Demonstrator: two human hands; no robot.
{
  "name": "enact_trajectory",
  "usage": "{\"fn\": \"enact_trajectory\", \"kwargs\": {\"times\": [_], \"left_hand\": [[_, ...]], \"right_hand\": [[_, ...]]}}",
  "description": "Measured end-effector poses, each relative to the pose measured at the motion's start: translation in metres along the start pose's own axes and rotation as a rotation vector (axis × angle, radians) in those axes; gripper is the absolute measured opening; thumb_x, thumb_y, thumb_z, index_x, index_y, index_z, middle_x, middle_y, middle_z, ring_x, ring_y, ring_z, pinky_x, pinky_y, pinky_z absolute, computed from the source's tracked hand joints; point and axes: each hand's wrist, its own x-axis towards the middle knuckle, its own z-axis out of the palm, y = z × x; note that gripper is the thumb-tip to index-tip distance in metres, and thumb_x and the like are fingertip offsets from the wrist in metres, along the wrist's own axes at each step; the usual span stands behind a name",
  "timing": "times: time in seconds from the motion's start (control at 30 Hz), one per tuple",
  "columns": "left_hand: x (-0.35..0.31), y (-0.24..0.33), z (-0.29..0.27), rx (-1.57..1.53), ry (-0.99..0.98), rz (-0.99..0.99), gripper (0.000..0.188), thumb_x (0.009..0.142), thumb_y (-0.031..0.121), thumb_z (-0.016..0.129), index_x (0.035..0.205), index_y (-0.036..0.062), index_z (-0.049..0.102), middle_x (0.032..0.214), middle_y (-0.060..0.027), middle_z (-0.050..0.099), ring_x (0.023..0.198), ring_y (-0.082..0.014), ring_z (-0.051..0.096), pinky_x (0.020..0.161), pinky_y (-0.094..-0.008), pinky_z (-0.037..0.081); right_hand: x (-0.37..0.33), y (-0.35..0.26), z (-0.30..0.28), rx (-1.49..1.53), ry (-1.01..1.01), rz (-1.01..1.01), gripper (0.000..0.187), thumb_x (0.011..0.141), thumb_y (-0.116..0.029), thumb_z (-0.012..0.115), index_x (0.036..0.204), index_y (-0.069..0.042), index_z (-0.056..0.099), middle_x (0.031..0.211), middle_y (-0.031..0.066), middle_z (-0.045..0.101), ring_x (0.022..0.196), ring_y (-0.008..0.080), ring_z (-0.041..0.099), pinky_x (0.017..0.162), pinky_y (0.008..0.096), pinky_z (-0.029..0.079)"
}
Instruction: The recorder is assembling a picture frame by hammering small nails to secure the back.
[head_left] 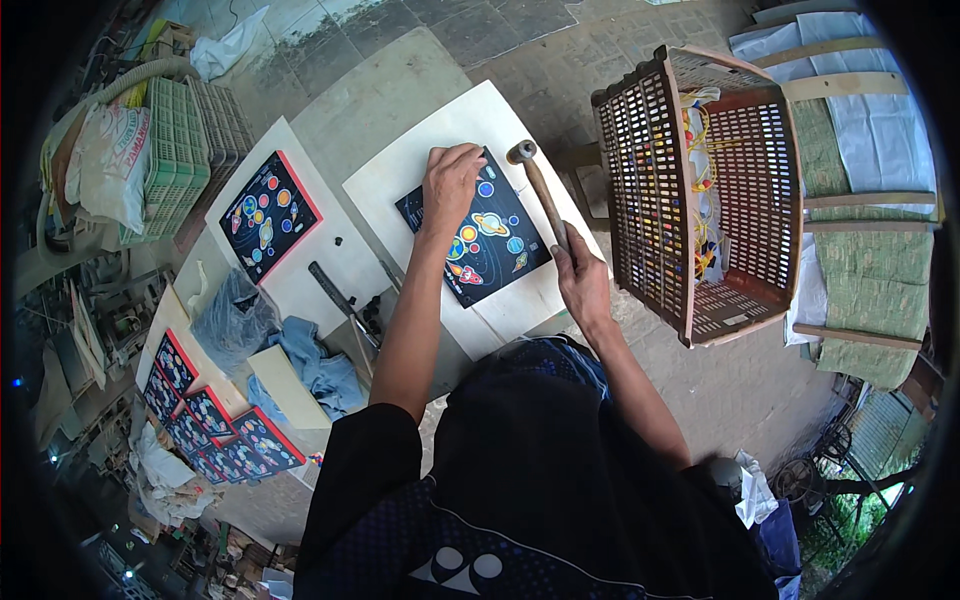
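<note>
right hand (583, 278) is grasping the hammer (541, 197) near the end of its handle; long axis is running away from the person and slightly leftward, head at the far end. hammer is appearing just right of the dark planet board (511, 254), which is lying askew on a white panel (400, 165), side edges slanting from far left to near right. left hand (452, 185) is curling its fingers at the board's far edge; cannot tell whether they are pinching anything. brown plastic crate (640, 190) is standing to the right.
</note>
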Motion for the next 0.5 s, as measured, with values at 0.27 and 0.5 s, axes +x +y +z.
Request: {"fn": "enact_trajectory", "kwargs": {"times": [0.27,0.5], "left_hand": [[0.001,-0.001,0.001,-0.040,0.021,-0.016,0.016,0.087,0.010,0.072,0.101,0.0016,0.076,0.104,-0.0072,0.074,0.090,-0.0277,0.061,0.083,-0.0387,0.053],[0.001,-0.003,0.001,-0.061,0.028,-0.013,0.016,0.085,0.008,0.072,0.099,0.0016,0.076,0.101,-0.0074,0.074,0.090,-0.0278,0.062,0.082,-0.0384,0.053]], "right_hand": [[0.013,-0.019,0.009,-0.114,0.027,-0.143,0.044,0.098,-0.021,0.061,0.139,-0.005,0.056,0.105,0.0256,0.071,0.087,0.0419,0.071,0.078,0.0486,0.056],[0.013,-0.020,0.009,-0.119,0.073,-0.160,0.044,0.099,-0.022,0.060,0.139,-0.006,0.057,0.100,0.0246,0.072,0.083,0.0420,0.071,0.074,0.0492,0.056]]}}
